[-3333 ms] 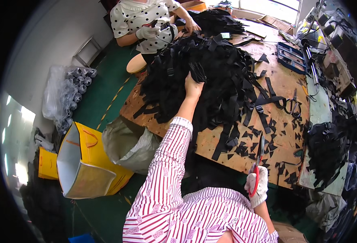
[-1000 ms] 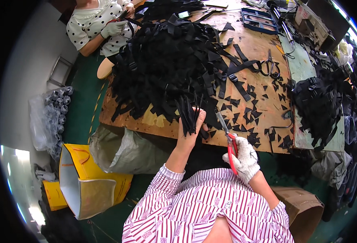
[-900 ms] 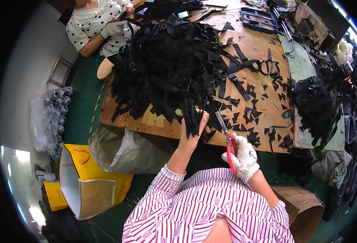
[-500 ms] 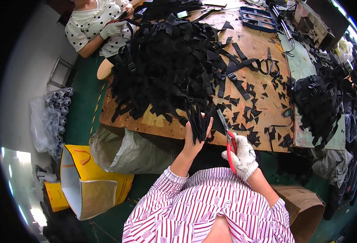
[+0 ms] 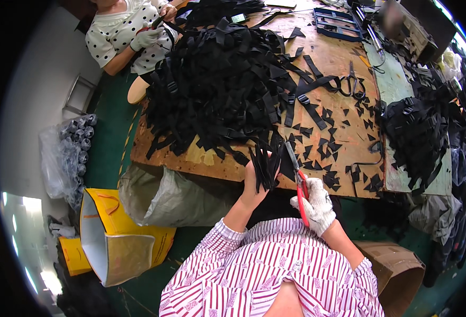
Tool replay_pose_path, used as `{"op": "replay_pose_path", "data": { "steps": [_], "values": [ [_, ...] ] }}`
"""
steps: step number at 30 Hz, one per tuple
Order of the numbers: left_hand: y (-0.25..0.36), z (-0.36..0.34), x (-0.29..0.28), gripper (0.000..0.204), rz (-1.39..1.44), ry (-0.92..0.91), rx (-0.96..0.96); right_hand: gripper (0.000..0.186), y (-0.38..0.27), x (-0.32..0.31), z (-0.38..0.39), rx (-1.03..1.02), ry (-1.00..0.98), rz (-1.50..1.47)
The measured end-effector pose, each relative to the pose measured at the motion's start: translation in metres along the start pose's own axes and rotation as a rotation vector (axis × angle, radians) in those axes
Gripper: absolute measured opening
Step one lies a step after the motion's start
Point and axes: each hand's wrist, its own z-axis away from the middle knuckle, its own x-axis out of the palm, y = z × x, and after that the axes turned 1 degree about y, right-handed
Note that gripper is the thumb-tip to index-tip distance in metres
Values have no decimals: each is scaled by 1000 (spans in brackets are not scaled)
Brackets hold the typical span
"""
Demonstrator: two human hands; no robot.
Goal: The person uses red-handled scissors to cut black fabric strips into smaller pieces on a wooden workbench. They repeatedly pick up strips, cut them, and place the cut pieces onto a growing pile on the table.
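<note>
Left hand [image 5: 251, 182] works just on the near side of the black strap heap [image 5: 217, 90], its bare grip clenched round a bundle of black webbing straps [image 5: 264, 169]! Gloved right hand [image 5: 317, 203], near and right of the heap, grips red-handled scissors [image 5: 299, 182], blades beside the bundle. Triangular black offcuts [image 5: 333, 147] litter the surface [image 5: 314, 47] right of the heap.

"What is the person wearing?"

"A white shirt [image 5: 275, 245] with plum-red stripes, broken here and there by small mottled purple patches. A round, pale button [image 5: 298, 262] shows on the front."

"How does the left sleeve [image 5: 204, 264] end?"

"In a finely puckered cuff [image 5: 231, 232]."

"And past that?"

"The left hand [image 5: 252, 185] is bare; the right hand [image 5: 316, 205] wears a white knitted glove [image 5: 322, 214] with dark smudges."
</note>
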Motion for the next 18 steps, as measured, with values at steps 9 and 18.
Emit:
{"op": "replay_pose_path", "data": {
  "steps": [9, 18],
  "values": [
    [9, 8, 0, 24, 262, -1, -150, 52, -9, -3, -5, 72, -53, -62],
    [27, 10, -6, 23, -417, 65, -4, 30, -1, 0, -11, 458, 94, -692]
  ]
}}
